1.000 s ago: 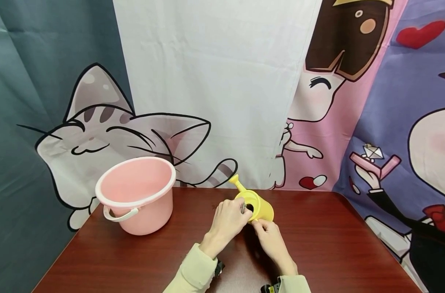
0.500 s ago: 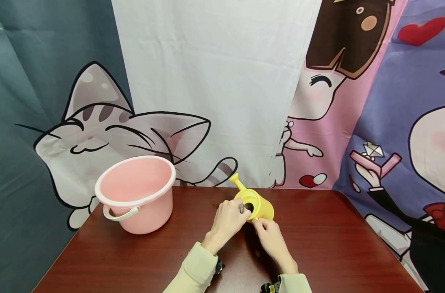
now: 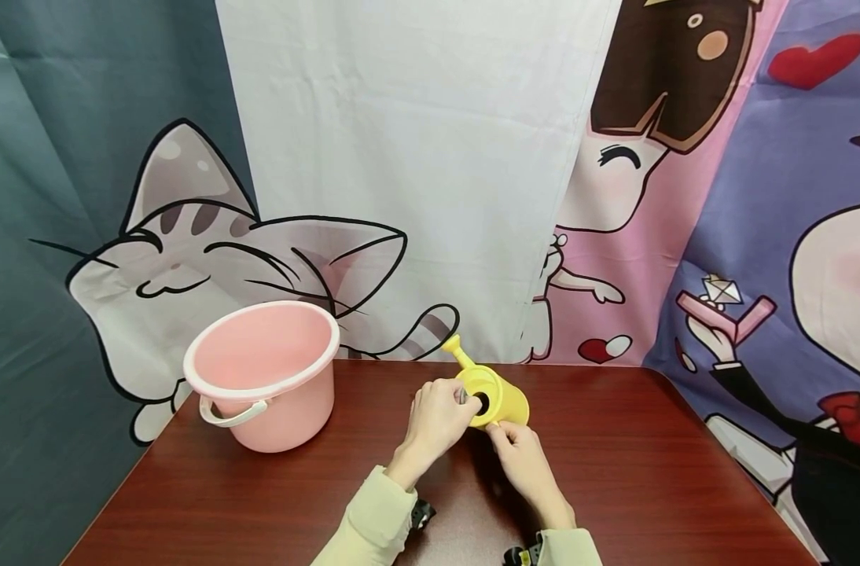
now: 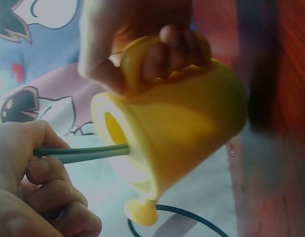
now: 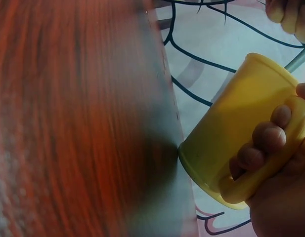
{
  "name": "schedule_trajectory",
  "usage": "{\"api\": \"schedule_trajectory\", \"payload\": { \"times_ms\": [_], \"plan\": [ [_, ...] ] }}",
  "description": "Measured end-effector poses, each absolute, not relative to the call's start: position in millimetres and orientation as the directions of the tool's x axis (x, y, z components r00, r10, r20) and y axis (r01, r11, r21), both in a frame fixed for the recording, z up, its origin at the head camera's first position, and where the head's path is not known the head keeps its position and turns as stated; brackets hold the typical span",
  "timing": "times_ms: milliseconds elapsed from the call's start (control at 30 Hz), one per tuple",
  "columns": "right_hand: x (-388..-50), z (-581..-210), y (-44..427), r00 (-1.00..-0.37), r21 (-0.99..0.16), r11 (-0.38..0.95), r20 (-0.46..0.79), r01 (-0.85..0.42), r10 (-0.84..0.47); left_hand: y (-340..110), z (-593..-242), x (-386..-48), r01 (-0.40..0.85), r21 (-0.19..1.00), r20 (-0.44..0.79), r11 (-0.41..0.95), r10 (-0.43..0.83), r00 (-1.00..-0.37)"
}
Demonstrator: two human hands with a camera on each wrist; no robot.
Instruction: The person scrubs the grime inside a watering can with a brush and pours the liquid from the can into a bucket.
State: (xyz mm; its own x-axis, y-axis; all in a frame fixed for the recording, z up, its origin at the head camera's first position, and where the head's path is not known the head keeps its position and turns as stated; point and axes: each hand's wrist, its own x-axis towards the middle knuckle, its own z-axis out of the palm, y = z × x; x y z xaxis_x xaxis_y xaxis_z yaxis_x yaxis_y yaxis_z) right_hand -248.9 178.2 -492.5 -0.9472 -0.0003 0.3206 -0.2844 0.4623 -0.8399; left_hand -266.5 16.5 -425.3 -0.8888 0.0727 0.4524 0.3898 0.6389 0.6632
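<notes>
A yellow toy watering can (image 3: 513,405) is held tilted above the table, its mouth facing left and its spout (image 3: 460,352) pointing away. My right hand (image 3: 527,464) grips the can's handle, with the fingers curled through it in the right wrist view. My left hand (image 3: 433,420) pinches a slim grey-green stick (image 4: 88,154), whose far end goes into the can's mouth. What is on that end is hidden, so its kind cannot be told. A dark round shape (image 3: 483,404) shows inside the mouth in the head view.
A pink bucket (image 3: 284,417) with a white handle stands on the left of the dark red wooden table (image 3: 635,472). Cartoon-printed cloth (image 3: 416,157) hangs behind the table's back edge.
My left hand has drawn back slightly to the left from the can's mouth with the stick. My right hand and the watering can stay nearly where they were.
</notes>
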Motion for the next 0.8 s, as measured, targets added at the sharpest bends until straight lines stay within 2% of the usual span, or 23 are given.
{"api": "schedule_trajectory", "payload": {
  "times_ms": [200, 600, 800],
  "plan": [
    [-247.9, -492.3, 177.7, -0.943, -0.836, 0.461, 0.332, -0.297, -0.005, 16.7, -415.7, -259.8, 0.377, 0.643, 0.454, 0.667, 0.065, -0.889],
    [-246.9, -488.9, 177.5, -0.940, -0.819, 0.487, 0.341, -0.303, -0.011, 20.2, -411.3, -253.3, 0.423, 0.516, 0.546, 0.745, 0.094, -0.832],
    [-247.9, -488.9, 178.0, -0.938, -0.814, 0.492, 0.347, -0.308, -0.011, 20.2, -417.0, -257.2, 0.417, 0.513, 0.539, 0.750, 0.096, -0.837]
  ]
}}
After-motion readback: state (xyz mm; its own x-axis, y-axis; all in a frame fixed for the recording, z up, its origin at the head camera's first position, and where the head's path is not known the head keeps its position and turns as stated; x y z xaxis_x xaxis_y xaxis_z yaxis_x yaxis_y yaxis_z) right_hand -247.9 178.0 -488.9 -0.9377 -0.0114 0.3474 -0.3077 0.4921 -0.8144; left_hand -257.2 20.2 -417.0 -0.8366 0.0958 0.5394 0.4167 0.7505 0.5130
